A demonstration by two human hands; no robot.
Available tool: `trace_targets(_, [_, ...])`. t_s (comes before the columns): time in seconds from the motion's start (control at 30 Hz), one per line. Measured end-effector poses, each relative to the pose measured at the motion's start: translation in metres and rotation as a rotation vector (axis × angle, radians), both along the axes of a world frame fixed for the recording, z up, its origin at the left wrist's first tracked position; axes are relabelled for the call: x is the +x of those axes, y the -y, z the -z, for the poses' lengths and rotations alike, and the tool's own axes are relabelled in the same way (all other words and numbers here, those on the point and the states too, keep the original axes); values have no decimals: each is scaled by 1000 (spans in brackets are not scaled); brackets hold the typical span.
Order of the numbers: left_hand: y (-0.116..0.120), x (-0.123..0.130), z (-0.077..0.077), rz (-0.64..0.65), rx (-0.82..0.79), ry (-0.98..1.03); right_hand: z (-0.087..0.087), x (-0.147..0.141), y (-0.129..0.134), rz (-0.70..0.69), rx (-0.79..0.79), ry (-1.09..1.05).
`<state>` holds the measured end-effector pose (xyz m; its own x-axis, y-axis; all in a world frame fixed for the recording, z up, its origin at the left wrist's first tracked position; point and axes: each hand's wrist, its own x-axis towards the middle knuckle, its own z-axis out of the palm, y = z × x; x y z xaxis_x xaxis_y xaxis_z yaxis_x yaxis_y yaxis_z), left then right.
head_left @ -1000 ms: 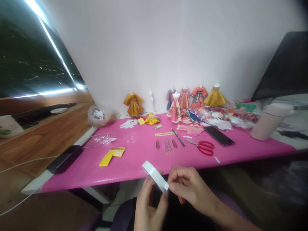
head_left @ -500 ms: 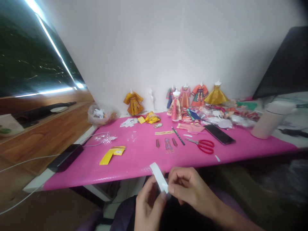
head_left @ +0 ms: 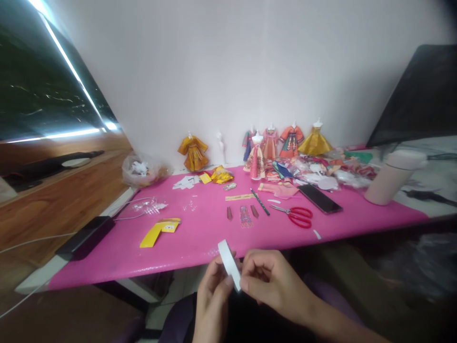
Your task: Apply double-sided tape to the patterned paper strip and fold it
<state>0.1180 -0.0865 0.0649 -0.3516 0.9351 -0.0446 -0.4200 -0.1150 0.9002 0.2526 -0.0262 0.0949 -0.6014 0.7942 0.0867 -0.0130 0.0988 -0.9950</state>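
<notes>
A narrow roll of white tape (head_left: pixel 229 265) is seen edge-on in front of the table's near edge. My left hand (head_left: pixel 214 295) is closed on it, with the thumb along its lower side. The bent fingers of my right hand (head_left: pixel 269 276) pinch at the roll's lower right end; whether a loose tape end is between them is hidden. Beyond my hands, a patterned cut-out piece (head_left: pixel 246 216) lies flat between two small brown pieces (head_left: pixel 229 213). Red-handled scissors (head_left: pixel 300 217) lie to their right, near a dark pencil (head_left: pixel 260 202).
The table has a pink cover (head_left: pixel 200 243). A folded yellow piece (head_left: pixel 160 231) and a black box (head_left: pixel 85 238) lie left. Dressed miniature forms (head_left: pixel 257 157) stand along the wall. A phone (head_left: pixel 320 198), a pale bottle (head_left: pixel 394 178) and heaped fabric pieces are at right.
Both hands and the tape roll have shifted slightly left in view, as has the whole scene. The roll is turned a little more upright. My grip looks the same.
</notes>
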Motion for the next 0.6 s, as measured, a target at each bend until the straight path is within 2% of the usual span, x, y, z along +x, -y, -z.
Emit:
trace_targets(0.27, [-8,-10,12,-4,1,-150,4,6,-6,-7,-53,31])
trace_targets(0.47, [-6,-15,8,-74,-8,-259,10,7,-11,-26,-87,76])
trace_targets(0.6, [-6,-19,8,-144,-23,-297,16,4,-18,-21,-57,131])
